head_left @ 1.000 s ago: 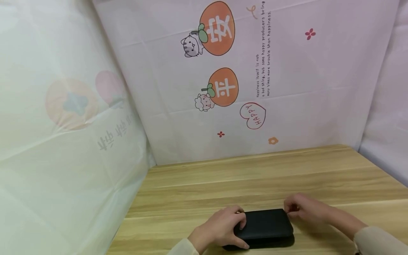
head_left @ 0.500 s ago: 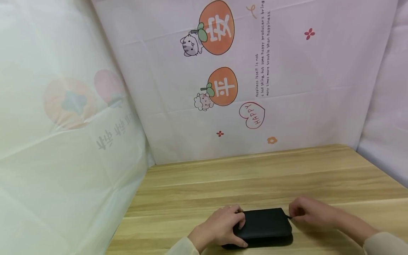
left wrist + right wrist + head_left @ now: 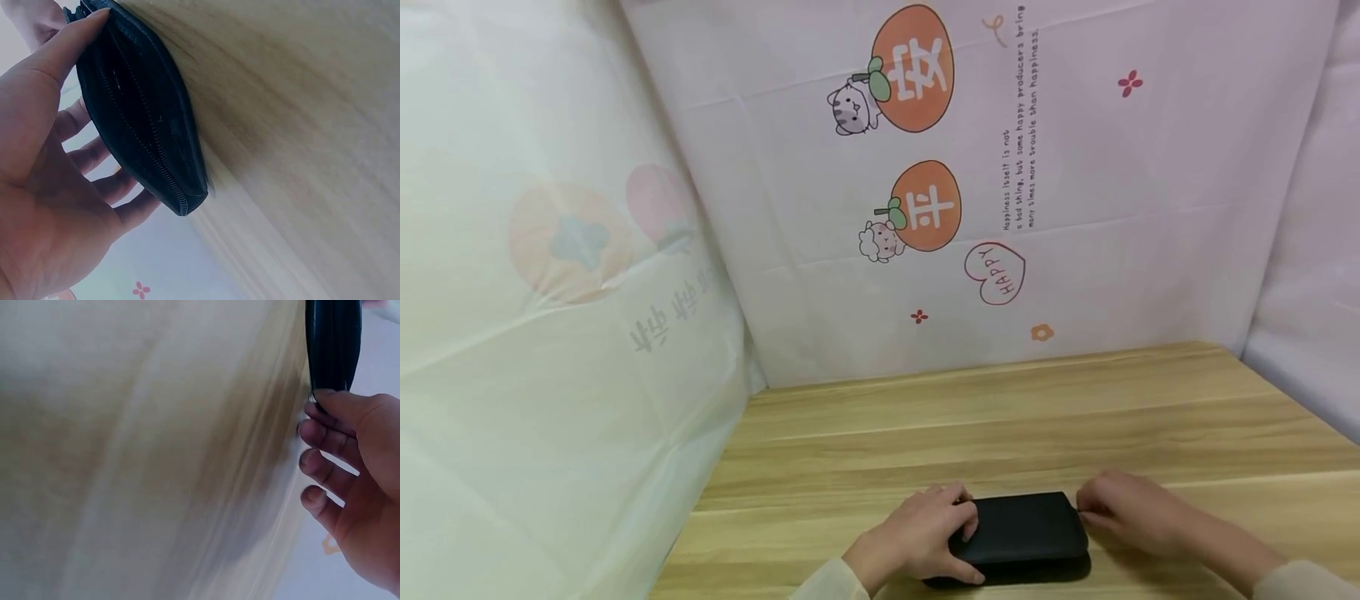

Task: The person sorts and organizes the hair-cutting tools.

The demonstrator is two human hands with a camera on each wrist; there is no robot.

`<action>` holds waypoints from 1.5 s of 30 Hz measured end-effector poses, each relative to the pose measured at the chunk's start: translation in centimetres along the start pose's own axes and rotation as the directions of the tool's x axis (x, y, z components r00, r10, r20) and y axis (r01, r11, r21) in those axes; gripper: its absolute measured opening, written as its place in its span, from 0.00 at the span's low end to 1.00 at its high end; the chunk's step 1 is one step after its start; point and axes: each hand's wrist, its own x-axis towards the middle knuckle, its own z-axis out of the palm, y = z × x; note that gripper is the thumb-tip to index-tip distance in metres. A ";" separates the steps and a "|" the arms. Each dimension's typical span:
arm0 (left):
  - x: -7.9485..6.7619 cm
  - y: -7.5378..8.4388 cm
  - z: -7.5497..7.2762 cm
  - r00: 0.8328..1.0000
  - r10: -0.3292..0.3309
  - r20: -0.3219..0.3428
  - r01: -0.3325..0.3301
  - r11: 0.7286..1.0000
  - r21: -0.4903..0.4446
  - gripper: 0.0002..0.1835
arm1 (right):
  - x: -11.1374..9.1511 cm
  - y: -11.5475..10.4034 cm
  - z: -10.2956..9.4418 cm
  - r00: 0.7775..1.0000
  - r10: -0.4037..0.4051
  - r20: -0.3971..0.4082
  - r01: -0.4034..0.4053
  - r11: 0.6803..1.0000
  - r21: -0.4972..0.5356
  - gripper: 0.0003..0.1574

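A black zip-up wallet [image 3: 1022,529] lies on the wooden table, near its front. My left hand [image 3: 928,529] grips the wallet's left end, thumb on the near side and fingers over the top. In the left wrist view its zipper teeth [image 3: 164,159] are parted along the side, leaving a dark gap between the two edges. At the right end, my right hand [image 3: 1131,510] pinches a small black pull tab, mostly hidden behind the fingers. The right wrist view shows the thumb [image 3: 344,403] against the forefinger right at the wallet's end [image 3: 334,350], the other fingers loosely curled.
Wood-grain tabletop [image 3: 1000,425] stretches behind the hands. A white printed cloth [image 3: 820,325] with fruit and flower pictures hangs along the back edge, and more pale cloth [image 3: 550,400] hangs on the left and right sides.
My right hand first drew a little to the right from the wallet's end, showing the black tab, then came slightly back toward it. The left hand and wallet stay in place.
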 end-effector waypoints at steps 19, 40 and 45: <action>-0.2 0.1 0.0 1.000 0.010 -0.002 -0.010 1.000 0.025 0.22 | -2.5 -3.8 1.4 0.976 -0.199 -0.090 0.178 0.963 -0.203 0.26; -0.5 0.3 -0.5 1.000 0.007 0.021 -0.007 1.000 0.013 0.22 | 1.2 -8.9 3.4 0.978 -0.157 0.139 0.178 0.972 -0.156 0.19; -0.3 0.5 -0.4 1.000 0.001 0.023 -0.001 1.000 0.007 0.22 | 2.5 -10.0 4.0 0.977 -0.161 0.137 0.176 0.978 -0.110 0.17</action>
